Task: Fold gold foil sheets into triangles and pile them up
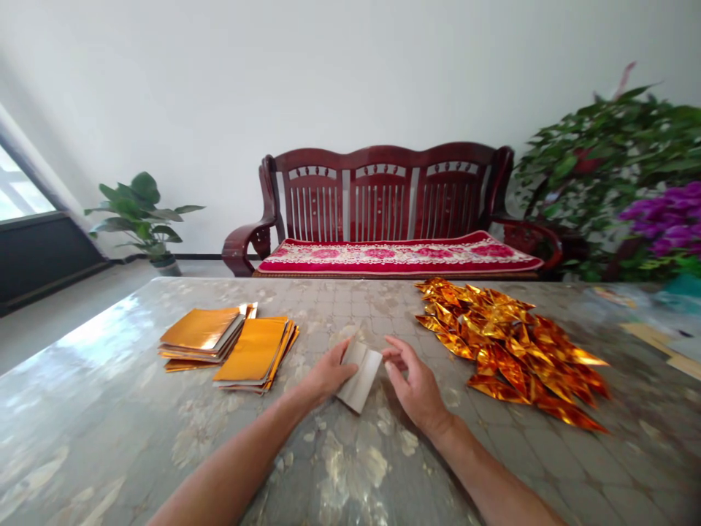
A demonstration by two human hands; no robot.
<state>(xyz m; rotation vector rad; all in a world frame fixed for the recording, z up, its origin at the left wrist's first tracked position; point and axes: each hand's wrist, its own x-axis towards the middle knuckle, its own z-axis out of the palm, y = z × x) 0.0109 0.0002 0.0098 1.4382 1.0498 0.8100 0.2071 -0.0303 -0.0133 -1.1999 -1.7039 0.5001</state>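
My left hand grips a pale folded sheet of paper by its left side, the thumb lying across its face. A lengthwise crease runs down the sheet, and its plain grey-white side faces up. Just right of the paper is my right hand, its fingers curved and apart with nothing visible between them. To the left lie two stacks of gold foil paper, a rear stack and a front stack. On the right is a heap of folded gold foil pieces with pointed ends.
Everything rests on a table with a glossy floral cover. Clear plastic and papers lie at its right edge. Beyond it stand a dark red wooden bench, a potted plant, leafy greenery and purple flowers.
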